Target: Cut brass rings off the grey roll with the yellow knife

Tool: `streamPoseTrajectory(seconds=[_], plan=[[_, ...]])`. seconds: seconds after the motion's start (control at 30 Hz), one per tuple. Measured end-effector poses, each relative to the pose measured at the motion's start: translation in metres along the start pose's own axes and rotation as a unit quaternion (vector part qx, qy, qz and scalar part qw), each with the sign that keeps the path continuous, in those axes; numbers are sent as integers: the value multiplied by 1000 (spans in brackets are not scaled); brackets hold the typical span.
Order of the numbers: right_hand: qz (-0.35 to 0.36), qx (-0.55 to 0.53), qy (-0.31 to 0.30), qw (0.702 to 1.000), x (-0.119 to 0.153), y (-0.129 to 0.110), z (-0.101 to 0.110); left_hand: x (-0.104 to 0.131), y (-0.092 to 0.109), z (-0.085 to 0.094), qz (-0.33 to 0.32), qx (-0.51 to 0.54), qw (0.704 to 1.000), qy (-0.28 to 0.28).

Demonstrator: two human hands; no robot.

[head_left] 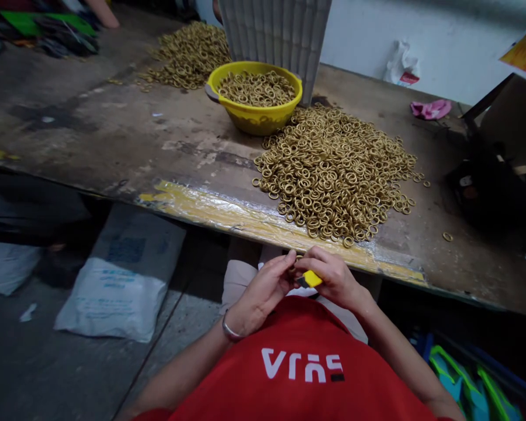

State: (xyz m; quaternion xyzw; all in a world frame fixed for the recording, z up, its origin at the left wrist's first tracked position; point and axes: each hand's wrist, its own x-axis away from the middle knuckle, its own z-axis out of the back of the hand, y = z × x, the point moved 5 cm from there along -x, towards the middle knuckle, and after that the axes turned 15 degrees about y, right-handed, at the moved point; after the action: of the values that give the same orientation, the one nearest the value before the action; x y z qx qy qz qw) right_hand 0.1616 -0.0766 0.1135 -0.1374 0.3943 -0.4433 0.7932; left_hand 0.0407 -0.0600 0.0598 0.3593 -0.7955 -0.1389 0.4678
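My left hand, with a bracelet at the wrist, is closed around a small gold-coloured ring, mostly hidden by the fingers. In my right hand is a small yellow tool with a dark end. Its working part is too hidden to tell its kind. Both hands meet in front of my body, just below the table's near edge. Right beyond them on the table lies a large pile of similar gold-coloured rings.
A yellow basin full of rings stands behind the pile, before a ribbed grey panel. Another ring heap lies farther back left. A pink cloth and dark objects are at right. White sacks lie below the table.
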Motion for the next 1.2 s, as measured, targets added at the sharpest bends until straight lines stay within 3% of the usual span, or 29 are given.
streamPoseTrajectory(seconds=[0.23, 0.33, 0.43, 0.5, 0.6, 0.67, 0.9, 1.0, 1.13, 1.2], plan=[[40, 79, -18, 996, -2, -2, -7, -10, -10, 0, 30, 25, 999, -6], [-54, -22, 55, 997, -4, 5, 0, -6, -10, 4, 23, 20, 999, -12], [-196, -140, 124, 963, -2, 17, 5, 4, 0, 9, -59, -28, 998, -4], [-262, -197, 129, 936, 0, 22, 3, 11, 8, 9, -120, -69, 990, -3], [-322, -263, 122, 901, 2, 25, -2, 17, 15, 6, -155, -116, 981, -20], [-333, -290, 123, 889, 1, 25, -5, 18, 16, 3, -152, -130, 979, -33], [-283, -318, 169, 889, -2, 23, -7, 19, 11, -5, -112, -104, 986, -72], [-316, -336, 180, 868, 3, 25, -12, 19, 13, -4, -111, -100, 987, -58], [-389, -391, 153, 820, 8, 26, -23, 17, 14, -1, -132, -121, 983, -49], [-401, -396, 135, 815, 9, 24, -26, 15, 13, 2, -143, -131, 980, -43]])
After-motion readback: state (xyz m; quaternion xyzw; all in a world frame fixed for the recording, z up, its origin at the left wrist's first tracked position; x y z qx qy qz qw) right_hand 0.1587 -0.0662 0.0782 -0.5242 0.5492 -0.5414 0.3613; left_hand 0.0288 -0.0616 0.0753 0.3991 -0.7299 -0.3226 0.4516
